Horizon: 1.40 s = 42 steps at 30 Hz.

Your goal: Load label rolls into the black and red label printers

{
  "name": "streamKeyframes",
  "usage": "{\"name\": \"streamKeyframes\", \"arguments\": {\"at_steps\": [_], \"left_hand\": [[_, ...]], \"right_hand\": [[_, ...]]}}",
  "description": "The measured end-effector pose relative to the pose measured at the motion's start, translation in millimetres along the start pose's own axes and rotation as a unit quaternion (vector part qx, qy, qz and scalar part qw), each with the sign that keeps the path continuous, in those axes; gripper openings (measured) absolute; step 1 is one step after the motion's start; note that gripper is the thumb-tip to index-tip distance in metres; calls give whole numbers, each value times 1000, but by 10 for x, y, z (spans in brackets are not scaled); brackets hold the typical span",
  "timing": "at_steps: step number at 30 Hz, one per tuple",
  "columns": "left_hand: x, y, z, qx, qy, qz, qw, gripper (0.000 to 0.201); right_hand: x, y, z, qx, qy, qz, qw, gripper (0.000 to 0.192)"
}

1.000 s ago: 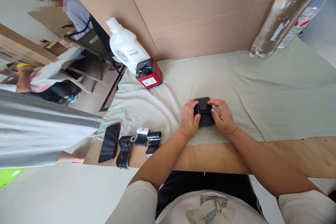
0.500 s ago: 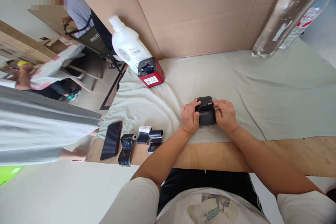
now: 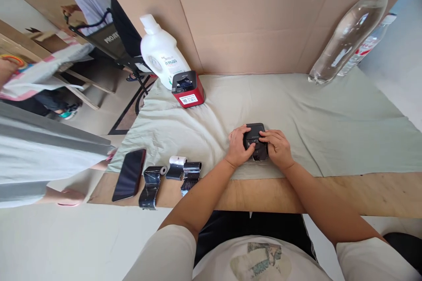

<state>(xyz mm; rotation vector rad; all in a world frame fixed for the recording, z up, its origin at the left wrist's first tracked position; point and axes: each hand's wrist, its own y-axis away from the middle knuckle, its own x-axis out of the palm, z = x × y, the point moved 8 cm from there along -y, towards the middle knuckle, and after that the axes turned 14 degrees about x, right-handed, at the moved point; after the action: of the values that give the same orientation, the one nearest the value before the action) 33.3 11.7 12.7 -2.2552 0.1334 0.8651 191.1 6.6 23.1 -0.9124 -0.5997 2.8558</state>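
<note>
Both hands grip the small black plastic box-shaped device [image 3: 254, 140] lying on the pale green cloth [image 3: 329, 114] near the wooden table edge [image 3: 362, 193]: the left hand [image 3: 238, 148] clasps its left side, while the right hand [image 3: 278, 148], half a second ago pinching the raised lid, now presses fingers on top, so the lid looks pushed shut

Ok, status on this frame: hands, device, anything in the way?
Left hand and right hand both grip black mini printer on cloth. Nothing in the way.
</note>
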Motion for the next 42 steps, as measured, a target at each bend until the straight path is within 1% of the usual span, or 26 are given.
{"name": "streamKeyframes", "arguments": {"at_steps": [2, 4, 6, 8, 10, 12, 14, 15, 17, 19, 20, 21, 23, 25, 27, 29, 31, 32, 34, 36, 38, 40, 42], "left_hand": [[7, 1, -1, -3, 6, 5, 1000, 46], [-17, 2, -10, 3, 24, -9, 1000, 44], [-71, 4, -12, 14, 59, -48, 997, 40], [-156, 20, 30, 11, 96, -111, 989, 40], [-238, 59, 130, -19, 113, -180, 977, 44], [-278, 110, 249, -60, 116, -227, 965, 46], [-271, 149, 355, -93, 121, -244, 958, 45], [-258, 164, 402, -105, 124, -245, 956, 43], [-216, 178, 482, -124, 123, -230, 957, 39], [-156, 159, 518, -132, 101, -187, 968, 33], [-116, 138, 513, -131, 80, -151, 977, 30], [-68, 112, 493, -128, 53, -105, 985, 28], [52, 69, 413, -116, -4, 4, 993, 29], [189, 56, 292, -89, -50, 121, 987, 37], [301, 71, 161, -51, -79, 213, 973, 46], [363, 95, 79, -26, -98, 266, 959, 52], [388, 112, 65, -21, -111, 292, 950, 54], [397, 116, 71, -21, -115, 300, 947, 55], [416, 121, 81, -21, -118, 312, 943, 57], [433, 140, 58, -23, -116, 326, 938, 60], [439, 187, -22, -31, -107, 352, 929, 64], [425, 259, -160, -38, -85, 399, 912, 75], [383, 324, -345, -24, -21, 466, 884, 85]], "right_hand": [[-22, -9, -11, 1, -19, -4, 1000, 32], [-54, -1, 8, 9, -11, -27, 1000, 31], [-62, 20, 68, 20, 18, -55, 998, 29], [5, 45, 156, 33, 64, -63, 995, 31], [152, 69, 234, 55, 121, -39, 990, 47], [320, 98, 281, 85, 176, -4, 981, 69], [456, 122, 302, 109, 218, 29, 969, 87], [502, 123, 306, 114, 234, 44, 965, 92], [536, 73, 289, 107, 260, 65, 958, 92], [466, -82, 201, 88, 279, 71, 954, 86], [382, -207, 111, 84, 287, 66, 952, 82], [267, -362, -12, 88, 294, 56, 950, 79], [-60, -737, -358, 128, 311, 22, 942, 74], [-467, -1120, -781, 197, 331, -16, 923, 74], [-898, -1422, -1169, 264, 351, -59, 896, 75], [-1250, -1598, -1479, 319, 372, -79, 868, 78], [-1457, -1651, -1705, 356, 390, -70, 846, 81], [-1507, -1641, -1787, 371, 395, -61, 838, 82], [-1533, -1577, -1886, 386, 404, -48, 828, 83], [-1505, -1499, -1912, 387, 412, -49, 824, 81], [-1464, -1438, -1898, 386, 424, -61, 817, 79], [-1405, -1414, -1878, 403, 438, -72, 801, 78], [-1263, -1477, -1794, 405, 455, -80, 789, 80]]}}
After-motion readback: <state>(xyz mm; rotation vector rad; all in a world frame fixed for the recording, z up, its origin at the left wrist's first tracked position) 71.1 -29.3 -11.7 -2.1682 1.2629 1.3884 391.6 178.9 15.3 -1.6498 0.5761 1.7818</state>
